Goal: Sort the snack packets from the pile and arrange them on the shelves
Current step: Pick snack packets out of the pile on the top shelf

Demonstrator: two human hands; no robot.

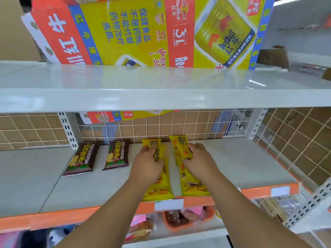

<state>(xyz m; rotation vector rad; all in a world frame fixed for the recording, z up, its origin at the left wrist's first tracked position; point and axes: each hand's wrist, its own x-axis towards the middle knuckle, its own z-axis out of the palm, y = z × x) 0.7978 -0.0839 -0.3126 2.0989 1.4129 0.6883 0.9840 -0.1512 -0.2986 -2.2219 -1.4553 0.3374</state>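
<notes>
On the shelf (241, 161), the left hand (146, 163) curls its fingers round one yellow packet (154, 144); the right hand (198, 158) grips a second yellow packet (180, 145) beside it. Two brown packets (82, 158) lie farther left.

Glossy plastic packets (158, 178); smooth shelf (89, 185)
</notes>
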